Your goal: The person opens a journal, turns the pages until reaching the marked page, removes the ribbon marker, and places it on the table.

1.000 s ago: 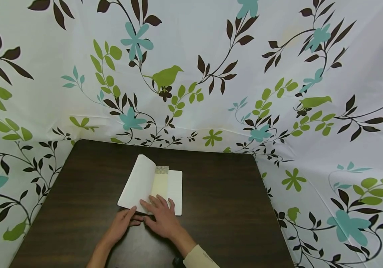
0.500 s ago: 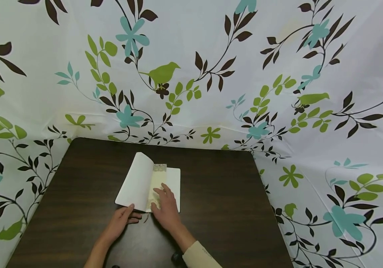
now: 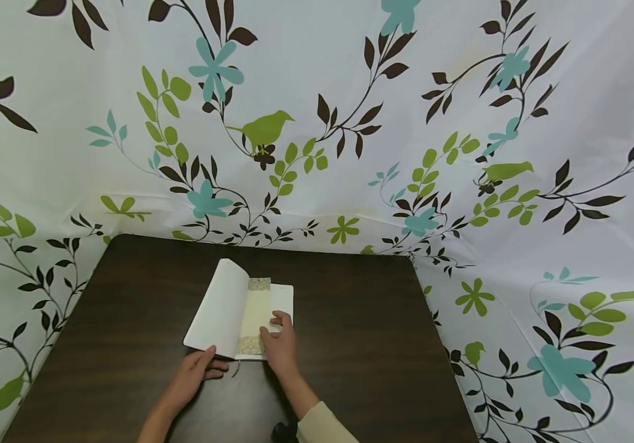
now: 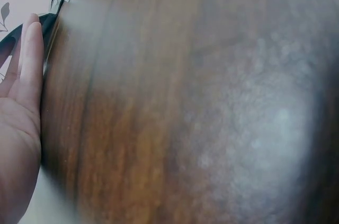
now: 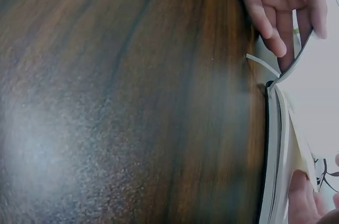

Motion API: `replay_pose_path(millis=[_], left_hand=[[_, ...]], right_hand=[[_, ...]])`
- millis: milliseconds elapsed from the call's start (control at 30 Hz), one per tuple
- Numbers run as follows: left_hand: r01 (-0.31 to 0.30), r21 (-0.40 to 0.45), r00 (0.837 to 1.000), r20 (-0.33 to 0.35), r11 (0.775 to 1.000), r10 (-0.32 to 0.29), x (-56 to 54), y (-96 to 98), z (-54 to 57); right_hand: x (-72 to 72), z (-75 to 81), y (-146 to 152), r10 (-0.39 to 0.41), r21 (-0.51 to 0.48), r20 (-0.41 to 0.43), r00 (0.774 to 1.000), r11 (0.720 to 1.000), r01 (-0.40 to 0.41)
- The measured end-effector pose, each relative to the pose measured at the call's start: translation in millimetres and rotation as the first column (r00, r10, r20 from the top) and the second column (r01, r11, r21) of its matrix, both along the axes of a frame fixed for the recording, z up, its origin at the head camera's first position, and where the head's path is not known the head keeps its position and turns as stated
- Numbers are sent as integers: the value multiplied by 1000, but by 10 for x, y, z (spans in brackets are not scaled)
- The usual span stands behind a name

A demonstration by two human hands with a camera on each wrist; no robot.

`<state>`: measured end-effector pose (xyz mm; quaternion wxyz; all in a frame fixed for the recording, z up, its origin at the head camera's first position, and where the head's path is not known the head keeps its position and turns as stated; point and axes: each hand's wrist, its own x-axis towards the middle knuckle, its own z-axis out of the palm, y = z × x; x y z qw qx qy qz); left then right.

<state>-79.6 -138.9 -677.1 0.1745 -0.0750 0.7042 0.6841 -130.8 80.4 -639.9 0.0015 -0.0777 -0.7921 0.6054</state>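
Observation:
An open notebook [image 3: 216,314] with white pages lies on the dark wooden table, its left side raised in a slope. A cream paper strip [image 3: 255,311] with speckled bands at both ends rests upright along the right page, beside the fold. My left hand [image 3: 189,375] grips the notebook's lower left edge, thumb over the page and fingers beneath. My right hand [image 3: 282,351] is at the strip's lower right edge, its thumb over the strip and bent fingers over the white page. In the right wrist view, the left thumb lies over the page edge; the right hand is mostly cut off.
A thin ribbon [image 3: 236,369] hangs from the notebook's lower edge onto the table [image 3: 361,344]. A small dark object [image 3: 280,432] sits by the right sleeve [image 3: 325,424]. A patterned curtain [image 3: 317,184] with leaves, flowers and birds borders the table's back and sides.
My right hand has lifted from lying across the lower pages and shifted right to the strip's edge, uncovering its lower speckled band. My left hand keeps its place. The view shifts slightly.

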Motion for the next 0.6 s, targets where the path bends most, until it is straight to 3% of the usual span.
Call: replay_pose_path(millis=[233, 600], left_hand=[[4, 11, 1000, -19, 1000, -4, 11, -21, -22], [-4, 7, 1000, -20, 1000, 4, 19, -16, -12]], right_hand=[[-26, -39, -19, -47, -51, 41, 998, 997, 49], [-28, -88, -15, -2, -183, 82, 997, 983, 17]])
